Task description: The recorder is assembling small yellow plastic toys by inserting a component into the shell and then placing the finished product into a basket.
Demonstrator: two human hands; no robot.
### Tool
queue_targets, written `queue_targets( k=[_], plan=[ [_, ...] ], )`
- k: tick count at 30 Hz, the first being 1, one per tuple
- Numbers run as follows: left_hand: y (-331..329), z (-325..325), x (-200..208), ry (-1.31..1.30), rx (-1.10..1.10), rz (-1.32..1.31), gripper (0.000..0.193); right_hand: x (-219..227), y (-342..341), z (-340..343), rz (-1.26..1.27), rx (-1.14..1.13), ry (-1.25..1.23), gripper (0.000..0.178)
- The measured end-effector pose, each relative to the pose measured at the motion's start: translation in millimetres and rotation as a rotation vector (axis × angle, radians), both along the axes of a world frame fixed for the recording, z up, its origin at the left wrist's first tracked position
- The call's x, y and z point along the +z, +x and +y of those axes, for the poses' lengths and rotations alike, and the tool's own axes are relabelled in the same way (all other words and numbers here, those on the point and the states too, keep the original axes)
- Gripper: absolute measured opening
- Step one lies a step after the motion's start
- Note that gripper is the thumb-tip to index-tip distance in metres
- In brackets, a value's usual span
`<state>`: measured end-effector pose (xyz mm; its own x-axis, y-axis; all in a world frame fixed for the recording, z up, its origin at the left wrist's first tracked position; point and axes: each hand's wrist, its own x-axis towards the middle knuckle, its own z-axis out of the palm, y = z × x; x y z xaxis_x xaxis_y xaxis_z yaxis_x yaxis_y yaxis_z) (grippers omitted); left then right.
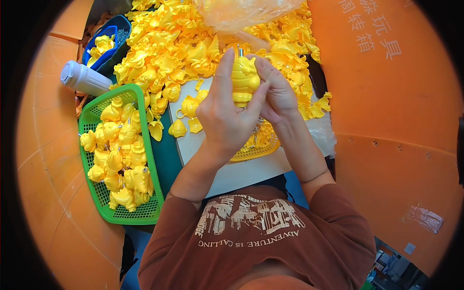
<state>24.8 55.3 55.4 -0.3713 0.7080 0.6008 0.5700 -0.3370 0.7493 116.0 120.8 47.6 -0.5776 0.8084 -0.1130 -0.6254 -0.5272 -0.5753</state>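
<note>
Between my two hands is a yellow plastic toy figure (244,79), held upright with a short metal pin standing out of its top. My left hand (223,108) grips its left side, fingers pointing up along it. On the other side my right hand (279,92) closes around it, thumb and fingers pressed to the shell. Below the hands, a yellow basket (256,153) of small yellow parts and metal pieces is partly hidden by my wrists. Loose yellow shell pieces (189,107) lie on the white board (193,150) to the left.
A heap of yellow shells (164,43) covers the far side, with a clear plastic bag (246,12) on it. At left stand a green basket (153,179) of figures, a white bottle (87,78) and a blue bin (116,29). Orange panels (386,96) flank both sides.
</note>
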Motion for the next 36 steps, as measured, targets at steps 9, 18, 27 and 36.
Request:
queue_targets(
  k=[9, 18, 27, 36],
  plan=[
    [3.8, 1.8, -19.6, 0.1, -0.128, -0.248, 0.06, -12.0, -11.5, 3.4, -0.184, -0.195, 0.095, 0.02],
    [-98.7, -66.3, -20.3, -0.302, 0.859, 0.396, 0.052, -41.5, 56.5, 63.4, -0.822, -0.439, 0.58, 0.032],
    [-39.8, -13.8, -21.9, 0.026, 0.29, 0.24, 0.032, -62.7, 28.3, 85.4, -1.5, -0.198, 1.248, 0.031],
    [-64.0, 19.5, -81.7, -0.05, 0.169, -0.185, 0.02, -54.0, -6.9, 96.9, -1.542, -0.104, 1.537, 0.03]
  ],
)
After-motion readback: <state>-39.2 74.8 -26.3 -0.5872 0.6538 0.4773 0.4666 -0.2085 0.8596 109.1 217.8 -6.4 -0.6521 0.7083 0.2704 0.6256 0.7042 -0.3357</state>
